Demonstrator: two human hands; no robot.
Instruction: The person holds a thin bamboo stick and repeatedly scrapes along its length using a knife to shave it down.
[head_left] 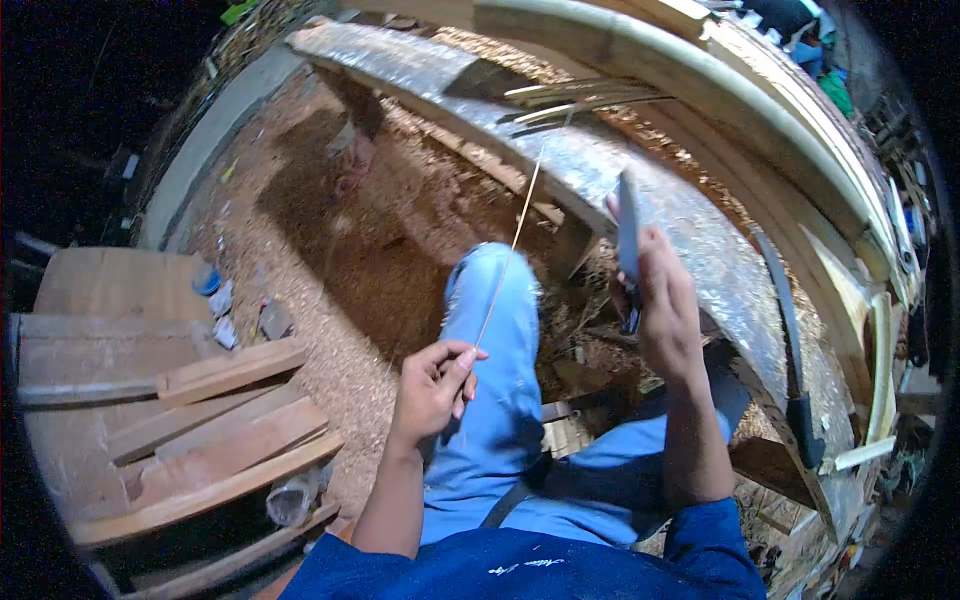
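Observation:
Between the thumb and fingers of my left hand (pixel 432 392) is one end of a thin bamboo stick (pixel 514 240). The stick slants up and away over my left knee, its far end near the bench. My right hand (pixel 664 305) grips a knife (pixel 628 225), its broad blade pointing up and slightly blurred. The handle is mostly hidden by my fingers. Blade and stick are apart. Several split bamboo strips (pixel 575 100) lie on the long worn bench (pixel 420 70) beyond my hands.
A long dark blade with a black handle (pixel 803 430) lies on the bench at right. Thick timber (pixel 640 60) runs behind it. Wooden planks (pixel 235 440) are stacked at left. Wood shavings (pixel 340 400) cover the ground, with a blue-lidded container (pixel 206 280) nearby.

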